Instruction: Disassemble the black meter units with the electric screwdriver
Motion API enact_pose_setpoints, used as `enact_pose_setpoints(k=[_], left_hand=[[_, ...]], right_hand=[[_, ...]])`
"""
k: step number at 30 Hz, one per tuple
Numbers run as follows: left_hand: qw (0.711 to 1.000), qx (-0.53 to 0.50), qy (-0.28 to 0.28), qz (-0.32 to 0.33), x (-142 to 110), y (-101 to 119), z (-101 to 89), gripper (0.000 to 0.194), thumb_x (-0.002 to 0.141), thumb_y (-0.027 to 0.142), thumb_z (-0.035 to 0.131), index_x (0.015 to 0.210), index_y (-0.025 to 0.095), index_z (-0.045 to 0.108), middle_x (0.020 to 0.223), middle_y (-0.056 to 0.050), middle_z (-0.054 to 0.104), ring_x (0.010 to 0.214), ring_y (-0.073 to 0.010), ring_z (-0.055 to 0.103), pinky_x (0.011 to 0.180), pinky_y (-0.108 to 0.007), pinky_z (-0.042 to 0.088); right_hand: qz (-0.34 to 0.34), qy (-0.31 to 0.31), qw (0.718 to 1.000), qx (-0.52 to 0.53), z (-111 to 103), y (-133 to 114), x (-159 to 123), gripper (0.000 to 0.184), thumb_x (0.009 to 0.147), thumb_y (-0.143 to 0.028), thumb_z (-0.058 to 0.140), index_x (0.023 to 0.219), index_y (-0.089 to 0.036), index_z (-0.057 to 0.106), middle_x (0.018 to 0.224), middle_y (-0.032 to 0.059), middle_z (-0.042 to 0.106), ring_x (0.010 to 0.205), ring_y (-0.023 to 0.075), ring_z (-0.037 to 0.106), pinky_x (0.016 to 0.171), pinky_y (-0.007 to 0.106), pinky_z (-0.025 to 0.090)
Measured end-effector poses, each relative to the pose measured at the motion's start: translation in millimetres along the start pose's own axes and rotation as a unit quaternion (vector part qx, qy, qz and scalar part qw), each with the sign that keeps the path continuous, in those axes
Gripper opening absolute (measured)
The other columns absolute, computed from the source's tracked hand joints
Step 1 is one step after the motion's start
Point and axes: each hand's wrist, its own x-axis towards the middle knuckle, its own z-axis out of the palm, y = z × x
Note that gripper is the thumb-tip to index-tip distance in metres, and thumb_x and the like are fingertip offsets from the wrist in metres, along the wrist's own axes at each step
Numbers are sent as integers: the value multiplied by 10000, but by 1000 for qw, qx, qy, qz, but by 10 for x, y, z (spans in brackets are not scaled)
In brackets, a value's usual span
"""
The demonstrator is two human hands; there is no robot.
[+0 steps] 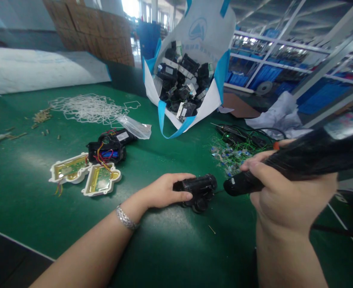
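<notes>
My left hand (163, 192) is closed round a small black plastic device (198, 191) that rests on the green table (164, 248). My right hand (287, 196) grips a black electric screwdriver (302, 160), whose tip points left at the device's right end. A silver bracelet (125, 218) circles my left wrist.
An opened black unit with red and yellow wires (108, 148) and two white-rimmed circuit boards (84, 174) lie to the left. A white and blue bag (191, 68) full of black devices stands behind. White gaskets (88, 108), a plastic sachet (136, 127), wire scraps (233, 154) and cables lie around.
</notes>
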Motion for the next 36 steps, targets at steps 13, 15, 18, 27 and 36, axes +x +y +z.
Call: enact_pose_setpoints(k=[13, 15, 18, 27, 36], left_hand=[[999, -31, 22, 27, 11, -30, 109, 457, 795, 300, 556, 1212, 139, 463, 1205, -30, 492, 1096, -178, 451, 972, -262, 313], [998, -36, 19, 41, 6, -24, 98, 439, 804, 293, 546, 1209, 145, 468, 1193, -25, 503, 1083, -175, 463, 962, -254, 325], [998, -42, 16, 54, 7, -19, 101, 427, 805, 281, 548, 1207, 158, 474, 1178, -20, 516, 1069, -174, 475, 946, -245, 343], [998, -25, 25, 61, 27, -80, 117, 448, 802, 289, 555, 1216, 144, 464, 1203, -50, 494, 1088, -189, 461, 966, -282, 332], [998, -14, 30, 52, 10, -71, 114, 445, 803, 313, 550, 1210, 154, 463, 1193, -32, 504, 1077, -168, 469, 956, -268, 342]], right_hand=[[83, -93, 978, 167, 112, -390, -281, 398, 661, -67, 587, 1017, -198, 468, 693, -7, 526, 592, 212, 533, 662, 426, 479], [84, -106, 978, 161, 146, -340, -313, 398, 662, -73, 597, 1016, -205, 470, 697, -7, 529, 596, 218, 535, 671, 441, 473], [86, -116, 976, 161, 176, -305, -343, 406, 664, -73, 610, 1022, -201, 466, 700, -1, 536, 581, 220, 531, 666, 449, 469], [92, -120, 975, 160, 220, -284, -321, 294, 662, -59, 617, 895, -186, 492, 691, 3, 542, 597, 214, 529, 667, 426, 454], [76, -111, 974, 184, 209, -339, -279, 338, 648, -24, 607, 935, -165, 497, 691, 21, 547, 591, 228, 526, 643, 435, 455]])
